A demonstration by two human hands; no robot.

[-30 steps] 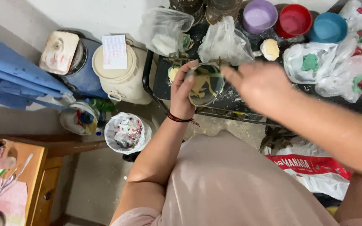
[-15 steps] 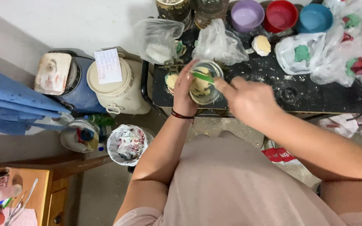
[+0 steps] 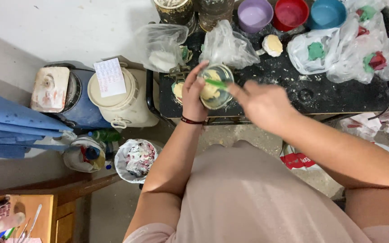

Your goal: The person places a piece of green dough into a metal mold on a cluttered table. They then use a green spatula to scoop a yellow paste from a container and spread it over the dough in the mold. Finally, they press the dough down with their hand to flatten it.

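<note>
Bowl point(image 3: 215, 86), small and clear with a pale yellowish paste inside, sits at the front edge of the black table point(image 3: 338, 96), just in front of the person's body. Going from the left of the view: a blue folded cloth point(image 3: 10, 121) lies at the far side, then a blue drum point(image 3: 84, 112) capped by a stained pale lid point(image 3: 50, 89), then a cream lidded bucket point(image 3: 122, 101) with a paper sheet point(image 3: 110, 77) resting on its lid. Below these on the floor stand a small tub point(image 3: 84, 154) of mixed odds and ends and a bag-lined bin point(image 3: 136, 159) full of crumpled coloured scraps. On the table, a clear plastic bag point(image 3: 160, 45) holds a whitish lump.

The left hand point(image 3: 194, 92) is wrapped around the left wall of the bowl, fingers closed on its rim, a dark band at the wrist. A green stick point(image 3: 217, 83) lies across the bowl's mouth with its end in the paste; the right hand point(image 3: 262, 105) pinches its other end, fingers drawn together on it.

Farther right along the back of the table stand a purple bowl point(image 3: 254, 15), a red bowl point(image 3: 291, 13) and a blue bowl point(image 3: 326, 13); what they hold cannot be told. Clear bags point(image 3: 343, 49) at the right end hold green and red lumps.
</note>
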